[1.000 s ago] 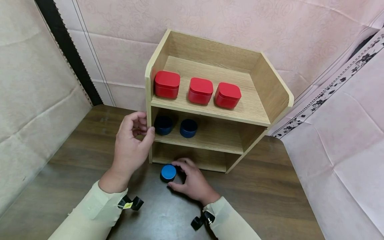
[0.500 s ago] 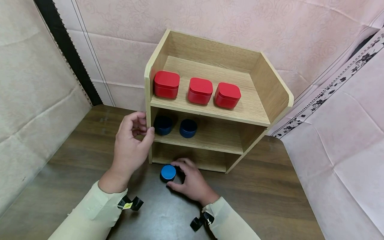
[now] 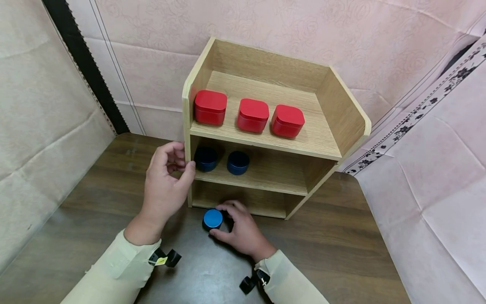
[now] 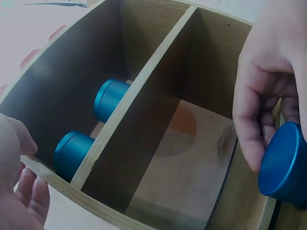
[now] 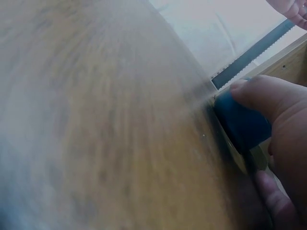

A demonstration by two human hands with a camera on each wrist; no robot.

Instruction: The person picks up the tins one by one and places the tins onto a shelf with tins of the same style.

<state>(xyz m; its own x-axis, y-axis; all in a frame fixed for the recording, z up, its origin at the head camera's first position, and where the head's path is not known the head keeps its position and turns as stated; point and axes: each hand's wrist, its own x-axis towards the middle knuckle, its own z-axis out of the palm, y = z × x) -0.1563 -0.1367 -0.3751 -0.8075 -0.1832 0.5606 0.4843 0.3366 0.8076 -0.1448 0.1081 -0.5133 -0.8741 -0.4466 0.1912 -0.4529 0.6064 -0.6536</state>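
Note:
A small wooden shelf unit (image 3: 243, 183) stands on the table. My left hand (image 3: 165, 181) holds the front edge of its left side panel, thumb in front and fingers along the outer side. My right hand (image 3: 243, 230) holds a blue round tin (image 3: 213, 218) between thumb and fingers, just in front of the bottom compartment. In the right wrist view the thumb lies on this tin (image 5: 242, 122). Two more blue round tins (image 3: 206, 159) (image 3: 238, 163) sit side by side at the left of the middle compartment.
On the top shelf stand three red square tins with rounded corners (image 3: 210, 107) (image 3: 253, 115) (image 3: 287, 121). Pale patterned cloth (image 3: 265, 21) hangs behind and at both sides. The wooden table (image 3: 334, 253) extends to the right of the unit.

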